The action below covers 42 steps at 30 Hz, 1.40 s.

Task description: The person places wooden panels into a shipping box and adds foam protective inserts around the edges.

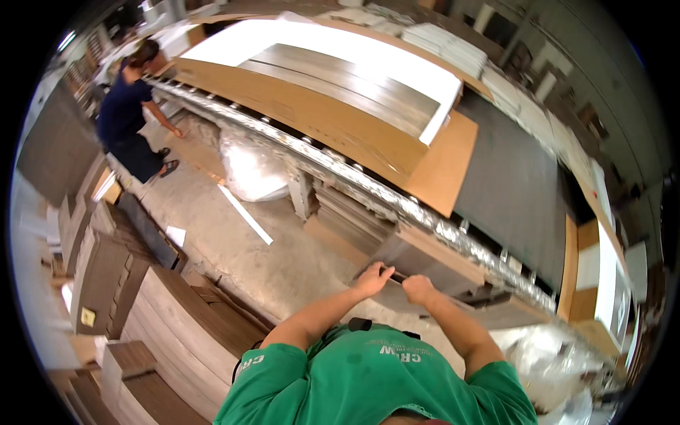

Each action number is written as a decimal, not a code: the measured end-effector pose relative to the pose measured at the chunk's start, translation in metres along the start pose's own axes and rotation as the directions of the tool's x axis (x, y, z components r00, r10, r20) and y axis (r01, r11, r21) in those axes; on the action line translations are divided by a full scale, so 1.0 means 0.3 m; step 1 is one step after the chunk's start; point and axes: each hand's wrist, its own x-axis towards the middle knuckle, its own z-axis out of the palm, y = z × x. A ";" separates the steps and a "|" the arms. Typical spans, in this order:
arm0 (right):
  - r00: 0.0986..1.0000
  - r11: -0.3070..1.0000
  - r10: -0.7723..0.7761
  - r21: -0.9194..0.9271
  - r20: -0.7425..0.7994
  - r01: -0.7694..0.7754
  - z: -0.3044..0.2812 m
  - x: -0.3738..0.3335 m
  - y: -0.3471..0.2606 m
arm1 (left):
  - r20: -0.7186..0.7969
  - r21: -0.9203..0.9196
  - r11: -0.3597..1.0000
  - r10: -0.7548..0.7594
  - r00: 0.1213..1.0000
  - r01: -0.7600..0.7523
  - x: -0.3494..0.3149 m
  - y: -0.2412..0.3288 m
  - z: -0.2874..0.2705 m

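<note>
My left hand (373, 279) and my right hand (418, 289) are close together in front of me, fingers closed. A small dark, narrow thing (398, 278) shows in the gap between them; its kind is too small to make out. Just beyond the hands, beside the conveyor, stands a grey-brown wood-grain panel (425, 263). Whether my fingers touch its edge I cannot tell. On the conveyor lies an open cardboard carton (312, 113) lined with white foam (237, 41), with wood-grain boards (340, 85) inside.
The conveyor's metal rail (340, 168) runs across beyond me, its dark belt (506, 166) to the right. A co-worker (126, 117) bends at the far left. Brown panels (188, 326) are stacked at my left. Plastic wrap (251, 166) and a white strip (244, 214) lie on the floor.
</note>
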 end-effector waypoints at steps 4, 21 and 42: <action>0.798 0.987 -0.006 0.123 -0.603 0.100 0.099 0.005 0.016 | -0.067 0.121 0.991 -0.052 0.996 0.060 0.020 -0.030 -0.016; 0.981 0.938 -0.170 0.321 0.089 0.133 -0.068 0.192 -0.065 | -0.143 -0.847 0.410 -0.787 0.600 0.337 -0.422 -0.432 -0.243; 0.868 0.184 0.122 0.871 -0.481 0.456 -1.101 0.004 -0.264 | -0.365 -0.710 -0.317 -0.597 0.714 -0.629 -0.172 -0.560 -1.138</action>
